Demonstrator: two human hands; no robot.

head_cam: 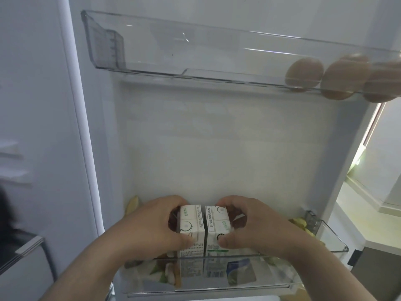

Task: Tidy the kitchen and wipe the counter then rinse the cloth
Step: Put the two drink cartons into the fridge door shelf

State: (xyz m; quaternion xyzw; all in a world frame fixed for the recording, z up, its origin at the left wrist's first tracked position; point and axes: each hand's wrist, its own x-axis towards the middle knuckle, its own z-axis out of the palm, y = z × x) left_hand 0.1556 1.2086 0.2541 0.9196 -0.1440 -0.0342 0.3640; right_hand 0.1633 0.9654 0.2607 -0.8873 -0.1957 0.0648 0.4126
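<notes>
In the lower door bin, the left hand grips the left carton and the right hand grips the right carton, both cartons upright and touching. Farther up, the upper door bin holds brown eggs at its right end.

I see the fridge door's white inner panel facing me. The upper door shelf is clear plastic, with three brown eggs bunched at its right end, touching. The lower door shelf is clear too. It has yellowish pieces at the left end and right end; I can't tell what they are. A blue-printed packet shows through its front wall. The fridge interior at far left is blurred.
</notes>
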